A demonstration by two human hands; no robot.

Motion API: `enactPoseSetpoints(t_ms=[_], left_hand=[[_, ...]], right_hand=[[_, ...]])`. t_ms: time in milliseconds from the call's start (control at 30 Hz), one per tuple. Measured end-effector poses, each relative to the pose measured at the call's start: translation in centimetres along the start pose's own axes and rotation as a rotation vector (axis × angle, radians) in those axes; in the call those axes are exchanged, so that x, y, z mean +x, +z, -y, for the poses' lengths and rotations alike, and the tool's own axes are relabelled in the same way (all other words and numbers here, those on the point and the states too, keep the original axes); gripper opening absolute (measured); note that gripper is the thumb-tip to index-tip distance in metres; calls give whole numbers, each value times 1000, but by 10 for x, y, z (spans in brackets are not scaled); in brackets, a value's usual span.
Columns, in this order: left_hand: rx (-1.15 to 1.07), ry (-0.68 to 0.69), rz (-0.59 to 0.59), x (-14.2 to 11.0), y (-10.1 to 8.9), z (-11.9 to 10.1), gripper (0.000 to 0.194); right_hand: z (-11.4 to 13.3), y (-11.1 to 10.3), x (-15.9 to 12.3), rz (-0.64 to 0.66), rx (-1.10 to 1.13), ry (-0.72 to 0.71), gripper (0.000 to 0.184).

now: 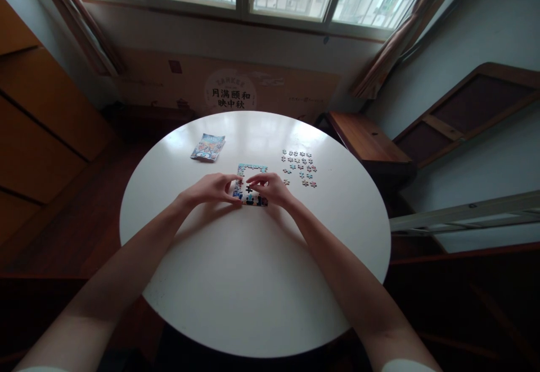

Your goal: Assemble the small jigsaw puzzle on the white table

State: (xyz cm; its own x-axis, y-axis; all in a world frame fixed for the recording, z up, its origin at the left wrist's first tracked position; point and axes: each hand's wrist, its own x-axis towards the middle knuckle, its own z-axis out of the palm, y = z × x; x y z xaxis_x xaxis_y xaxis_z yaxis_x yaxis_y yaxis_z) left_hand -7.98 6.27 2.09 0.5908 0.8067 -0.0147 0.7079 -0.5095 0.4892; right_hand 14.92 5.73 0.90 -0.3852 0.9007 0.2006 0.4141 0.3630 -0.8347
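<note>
A partly joined jigsaw puzzle [262, 167] lies on the round white table [253, 282], its border pieces forming a rectangle around a pale gap. At its left side is my left hand [216, 187], thumb and fingers apart, their tips at the puzzle's edge. My right hand [273, 189] comes over the puzzle from the right, with thumb and fingers pinched on a small dark puzzle piece [248, 189] above the lower part of the gap. Part of the puzzle's right side is hidden beneath this hand.
Several loose puzzle pieces [300, 167] lie in loose rows to the right of the puzzle. A colourful printed packet [208, 148] lies at the back left of the table. Beyond the table's right edge stands a wooden bench or low table [367, 138].
</note>
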Motion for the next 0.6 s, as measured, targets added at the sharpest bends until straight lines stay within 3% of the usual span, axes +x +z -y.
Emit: enactPoseSetpoints(t_ms=[233,500,600], left_hand=[[-11,32,9,1,1,1,69],[-14,30,2,1,0,-1,66],[-27,32,2,1,0,0,65]], right_hand=[[9,14,13,86,-69,32,23],[5,17,11,48,-57,37,17],[3,17,9,24,-44,-5,24]])
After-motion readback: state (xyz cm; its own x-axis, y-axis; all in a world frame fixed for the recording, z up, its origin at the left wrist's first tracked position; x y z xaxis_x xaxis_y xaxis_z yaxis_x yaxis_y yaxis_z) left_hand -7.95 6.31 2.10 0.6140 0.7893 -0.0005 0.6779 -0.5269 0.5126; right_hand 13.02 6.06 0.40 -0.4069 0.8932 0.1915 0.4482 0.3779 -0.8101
